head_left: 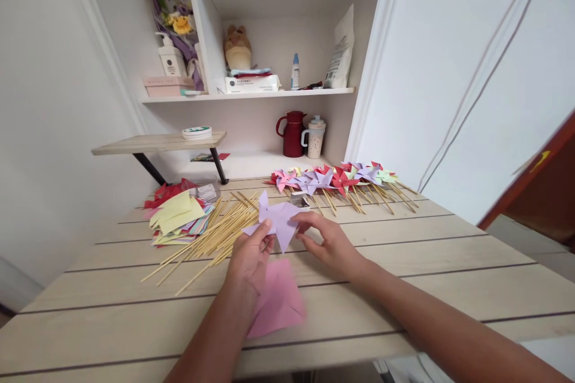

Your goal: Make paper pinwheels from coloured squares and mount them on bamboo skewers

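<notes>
Lilac paper pinwheel [278,220], folded into pointed blades, sits above the wooden table [426,263], held between both hands near the table's middle. That table is the largest thing in view, pale planks with dark seams running across it, set against a white shelf unit [269,93]. On the shelf's lower level stand a dark red jug [291,133] and a speckled mug [314,136] just beside it; above them are a plush toy [237,48], a small bottle and a white bag. A small side shelf on black brackets [162,143] juts out at the left, carrying a round tin.

Along the far edge of the table lies a row of finished pinwheels [335,178] in red, pink, lilac and green, their sticks pointing toward the person. To the left, a loose heap of bamboo sticks [215,233] fans out, touching a stack of coloured paper squares [177,218] with a yellow sheet on top. A pink sheet [276,299] lies flat on the table under the left forearm.

The left hand [249,257] pinches the pinwheel's lower left blade between thumb and fingers. The right hand [330,242] pinches its right edge with the fingertips, the other fingers curled.
</notes>
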Action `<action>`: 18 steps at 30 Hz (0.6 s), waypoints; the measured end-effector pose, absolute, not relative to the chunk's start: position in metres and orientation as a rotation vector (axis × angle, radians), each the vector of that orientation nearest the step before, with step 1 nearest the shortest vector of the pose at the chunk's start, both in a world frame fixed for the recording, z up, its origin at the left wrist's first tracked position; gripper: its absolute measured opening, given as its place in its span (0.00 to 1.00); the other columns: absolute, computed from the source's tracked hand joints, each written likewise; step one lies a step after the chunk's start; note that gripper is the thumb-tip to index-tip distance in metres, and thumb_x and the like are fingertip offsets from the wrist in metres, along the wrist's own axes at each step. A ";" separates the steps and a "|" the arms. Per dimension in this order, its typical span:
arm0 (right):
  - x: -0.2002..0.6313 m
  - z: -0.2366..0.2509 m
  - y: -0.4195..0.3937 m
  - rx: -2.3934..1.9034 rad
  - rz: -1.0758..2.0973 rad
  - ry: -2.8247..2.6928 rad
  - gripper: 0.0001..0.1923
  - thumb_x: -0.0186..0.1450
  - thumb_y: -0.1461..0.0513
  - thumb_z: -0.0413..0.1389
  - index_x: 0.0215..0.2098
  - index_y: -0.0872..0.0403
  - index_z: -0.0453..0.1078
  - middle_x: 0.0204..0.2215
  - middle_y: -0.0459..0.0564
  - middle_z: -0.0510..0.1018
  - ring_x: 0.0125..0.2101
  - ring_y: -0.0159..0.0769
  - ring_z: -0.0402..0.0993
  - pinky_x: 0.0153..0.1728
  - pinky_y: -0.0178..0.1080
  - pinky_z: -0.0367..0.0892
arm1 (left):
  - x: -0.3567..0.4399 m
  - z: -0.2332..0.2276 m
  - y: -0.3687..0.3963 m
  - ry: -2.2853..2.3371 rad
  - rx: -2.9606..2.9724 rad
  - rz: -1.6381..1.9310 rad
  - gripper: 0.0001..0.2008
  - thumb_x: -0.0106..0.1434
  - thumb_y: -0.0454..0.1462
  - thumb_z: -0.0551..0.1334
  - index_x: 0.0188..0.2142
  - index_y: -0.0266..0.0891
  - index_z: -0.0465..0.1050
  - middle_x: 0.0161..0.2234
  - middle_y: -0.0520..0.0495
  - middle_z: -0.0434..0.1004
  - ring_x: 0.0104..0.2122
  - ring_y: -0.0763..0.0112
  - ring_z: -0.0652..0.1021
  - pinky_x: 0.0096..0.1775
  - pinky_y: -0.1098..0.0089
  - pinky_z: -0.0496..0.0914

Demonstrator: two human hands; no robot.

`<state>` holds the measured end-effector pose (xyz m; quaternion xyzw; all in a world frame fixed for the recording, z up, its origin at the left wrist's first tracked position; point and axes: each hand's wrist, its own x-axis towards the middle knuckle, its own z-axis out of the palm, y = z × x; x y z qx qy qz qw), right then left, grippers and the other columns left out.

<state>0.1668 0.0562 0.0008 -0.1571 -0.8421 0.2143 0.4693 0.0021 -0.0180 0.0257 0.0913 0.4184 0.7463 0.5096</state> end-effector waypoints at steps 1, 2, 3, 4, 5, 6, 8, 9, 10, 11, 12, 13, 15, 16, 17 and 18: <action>0.166 0.000 0.057 -0.385 0.488 -2.065 0.15 0.68 0.67 0.55 0.52 0.47 0.70 0.42 0.51 0.79 0.37 0.37 0.77 0.41 0.43 0.74 | 0.003 0.025 -0.018 1.001 0.232 1.794 0.09 0.52 0.27 0.73 0.32 0.35 0.77 0.31 0.49 0.81 0.26 0.77 0.76 0.33 0.74 0.72; 0.166 0.001 0.057 -0.384 0.463 -2.066 0.13 0.68 0.66 0.56 0.50 0.48 0.71 0.41 0.51 0.80 0.36 0.37 0.77 0.40 0.42 0.74 | 0.003 0.025 -0.018 0.995 0.244 1.791 0.09 0.52 0.27 0.73 0.32 0.35 0.78 0.31 0.48 0.81 0.26 0.76 0.77 0.33 0.74 0.72; 0.167 0.001 0.057 -0.383 0.448 -2.066 0.12 0.69 0.65 0.56 0.50 0.48 0.72 0.39 0.51 0.80 0.35 0.37 0.77 0.39 0.41 0.74 | 0.004 0.024 -0.018 0.990 0.253 1.789 0.09 0.52 0.27 0.73 0.33 0.35 0.78 0.31 0.48 0.81 0.26 0.76 0.77 0.33 0.74 0.72; 0.167 0.002 0.057 -0.383 0.440 -2.066 0.11 0.69 0.64 0.57 0.49 0.48 0.73 0.38 0.51 0.81 0.35 0.37 0.76 0.38 0.40 0.74 | 0.004 0.023 -0.017 0.987 0.260 1.789 0.10 0.52 0.27 0.73 0.33 0.35 0.78 0.31 0.48 0.81 0.26 0.76 0.76 0.33 0.74 0.72; 0.168 0.003 0.056 -0.381 0.435 -2.069 0.11 0.69 0.63 0.58 0.50 0.48 0.74 0.37 0.51 0.81 0.35 0.37 0.76 0.37 0.40 0.74 | 0.005 0.023 -0.017 0.986 0.267 1.789 0.10 0.52 0.27 0.73 0.34 0.35 0.78 0.32 0.48 0.81 0.26 0.76 0.76 0.32 0.74 0.72; 0.168 0.003 0.056 -0.380 0.430 -2.073 0.12 0.70 0.62 0.58 0.50 0.48 0.75 0.37 0.51 0.81 0.35 0.37 0.76 0.36 0.39 0.73 | 0.006 0.023 -0.017 0.986 0.273 1.790 0.10 0.52 0.27 0.73 0.34 0.35 0.78 0.32 0.48 0.81 0.26 0.76 0.76 0.32 0.74 0.72; 0.169 0.003 0.056 -0.369 0.427 -2.082 0.13 0.70 0.62 0.57 0.52 0.47 0.75 0.36 0.51 0.81 0.33 0.36 0.75 0.34 0.38 0.73 | 0.007 0.022 -0.017 0.993 0.284 1.788 0.10 0.52 0.27 0.73 0.34 0.34 0.78 0.31 0.48 0.80 0.26 0.76 0.76 0.32 0.74 0.71; 0.170 0.003 0.055 -0.359 0.432 -2.085 0.13 0.71 0.62 0.56 0.53 0.47 0.75 0.36 0.51 0.81 0.33 0.36 0.75 0.34 0.38 0.73 | 0.007 0.022 -0.017 1.001 0.290 1.784 0.10 0.52 0.28 0.74 0.34 0.34 0.78 0.31 0.48 0.80 0.26 0.76 0.76 0.32 0.75 0.71; 0.170 0.003 0.055 -0.348 0.445 -2.086 0.14 0.71 0.62 0.56 0.53 0.47 0.76 0.37 0.52 0.81 0.34 0.36 0.76 0.34 0.38 0.73 | 0.008 0.022 -0.017 1.010 0.294 1.777 0.10 0.52 0.28 0.74 0.34 0.34 0.79 0.31 0.48 0.80 0.26 0.77 0.76 0.32 0.75 0.71; 0.170 0.003 0.054 -0.341 0.464 -2.084 0.14 0.71 0.61 0.56 0.52 0.46 0.76 0.39 0.52 0.82 0.35 0.37 0.77 0.36 0.39 0.73 | 0.008 0.023 -0.018 1.017 0.301 1.770 0.10 0.51 0.28 0.74 0.34 0.34 0.79 0.31 0.48 0.80 0.26 0.77 0.76 0.32 0.75 0.71; 0.170 0.003 0.054 -0.339 0.491 -2.080 0.13 0.71 0.61 0.55 0.51 0.46 0.77 0.41 0.53 0.82 0.37 0.38 0.77 0.38 0.40 0.74 | 0.008 0.023 -0.018 1.025 0.308 1.764 0.11 0.51 0.29 0.75 0.34 0.34 0.79 0.31 0.48 0.81 0.26 0.77 0.76 0.32 0.75 0.71; 0.170 0.004 0.053 -0.345 0.527 -2.077 0.12 0.71 0.60 0.56 0.50 0.45 0.78 0.42 0.53 0.82 0.39 0.39 0.78 0.39 0.41 0.74 | 0.009 0.023 -0.018 1.032 0.315 1.758 0.11 0.51 0.29 0.75 0.34 0.34 0.79 0.31 0.48 0.81 0.26 0.77 0.76 0.32 0.75 0.71; 0.170 0.006 0.051 -0.385 0.604 -2.065 0.10 0.70 0.58 0.57 0.45 0.45 0.80 0.39 0.52 0.82 0.37 0.40 0.78 0.38 0.42 0.74 | 0.009 0.022 -0.019 1.041 0.336 1.751 0.11 0.49 0.30 0.76 0.33 0.34 0.79 0.31 0.47 0.81 0.27 0.76 0.77 0.33 0.74 0.71; 0.169 0.008 0.050 -0.415 0.642 -2.051 0.09 0.69 0.57 0.58 0.43 0.46 0.81 0.36 0.52 0.82 0.35 0.40 0.78 0.36 0.42 0.74 | 0.009 0.022 -0.019 1.043 0.352 1.749 0.12 0.49 0.31 0.76 0.33 0.34 0.79 0.31 0.47 0.81 0.27 0.76 0.77 0.33 0.74 0.71; 0.169 0.010 0.049 -0.446 0.682 -2.034 0.09 0.68 0.56 0.59 0.40 0.46 0.81 0.34 0.51 0.82 0.32 0.39 0.77 0.34 0.41 0.73 | 0.010 0.022 -0.019 1.042 0.372 1.749 0.12 0.48 0.32 0.77 0.32 0.34 0.80 0.31 0.47 0.81 0.28 0.76 0.77 0.34 0.74 0.71; 0.168 0.011 0.048 -0.475 0.724 -2.013 0.09 0.67 0.55 0.60 0.38 0.47 0.82 0.32 0.51 0.82 0.29 0.39 0.76 0.32 0.41 0.72 | 0.010 0.022 -0.020 1.039 0.398 1.749 0.13 0.47 0.33 0.77 0.32 0.34 0.80 0.32 0.46 0.82 0.28 0.75 0.77 0.34 0.74 0.71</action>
